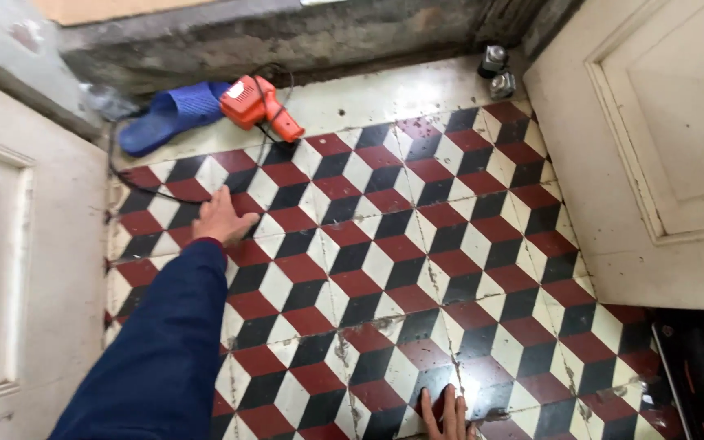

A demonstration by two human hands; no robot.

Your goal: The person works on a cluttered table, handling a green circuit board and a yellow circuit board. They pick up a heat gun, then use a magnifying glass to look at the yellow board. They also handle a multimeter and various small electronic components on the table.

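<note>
My left hand (222, 216) lies flat on the red, black and white patterned floor tiles (401, 269), fingers spread, at the end of a dark blue sleeve. It holds nothing and rests near a black cable (136, 186). An orange power tool (258, 106) lies further off beside a blue slipper (169, 116). My right hand (444, 415) shows only its fingers at the bottom edge, pressed on a cracked tile, holding nothing.
White panelled doors stand at the left (10, 269) and right (662, 138). A rough concrete step (287, 37) runs along the far side, with two small metal pieces (497, 73) by it. A dark box (702, 367) sits at the bottom right.
</note>
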